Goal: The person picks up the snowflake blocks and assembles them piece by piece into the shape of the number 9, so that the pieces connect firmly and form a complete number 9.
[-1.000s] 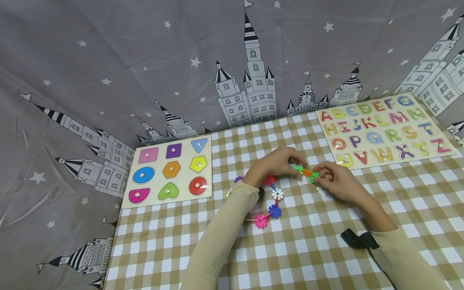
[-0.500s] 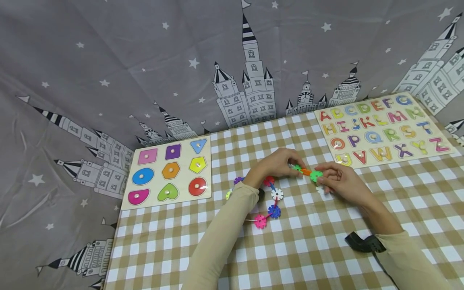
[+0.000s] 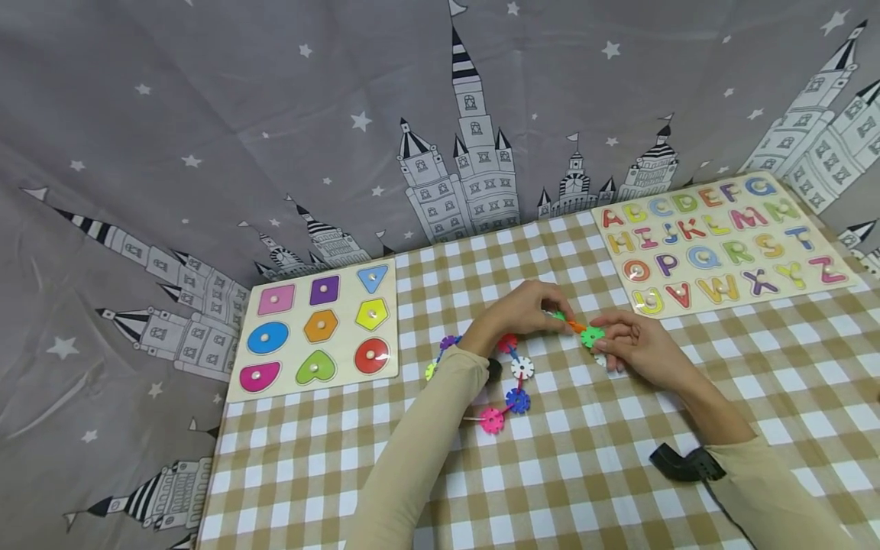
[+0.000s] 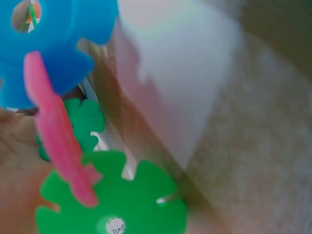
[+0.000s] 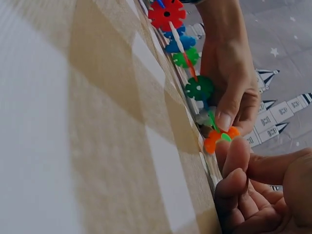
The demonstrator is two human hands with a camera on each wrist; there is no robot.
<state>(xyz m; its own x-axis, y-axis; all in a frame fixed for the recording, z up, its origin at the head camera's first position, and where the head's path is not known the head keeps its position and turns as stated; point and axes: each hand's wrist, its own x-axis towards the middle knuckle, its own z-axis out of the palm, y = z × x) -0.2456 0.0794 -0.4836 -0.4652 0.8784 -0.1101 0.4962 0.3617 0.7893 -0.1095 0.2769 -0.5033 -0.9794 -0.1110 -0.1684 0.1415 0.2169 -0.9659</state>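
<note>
My left hand [image 3: 532,307] pinches a green notched building disc [image 3: 558,315] between thumb and fingers, close over the tablecloth. My right hand [image 3: 635,344] grips another green notched disc [image 3: 591,336] by its edge. Between the hands sits an orange notched disc [image 5: 213,141], linked to the green ones. A white disc [image 3: 600,360] shows partly below the right fingers. From the left hand a chain of linked discs, including a dark green disc [image 5: 199,88] and a red disc [image 5: 167,14], trails back beneath the left arm. A blue disc [image 4: 58,44] and a green disc [image 4: 112,195] appear close up, joined by a pink piece [image 4: 56,122].
A wooden shape puzzle board [image 3: 275,389] lies at left and an alphabet puzzle board [image 3: 818,294] at right. The checked tablecloth [image 3: 550,473] runs beneath everything. A grey castle curtain [image 3: 330,76] hangs behind. A black wrist camera [image 3: 687,463] sits by the right sleeve.
My right fingers have shifted on the green disc, so more of its face shows now. The orange disc appears narrower. The left hand has barely moved; the head view has shifted slightly.
</note>
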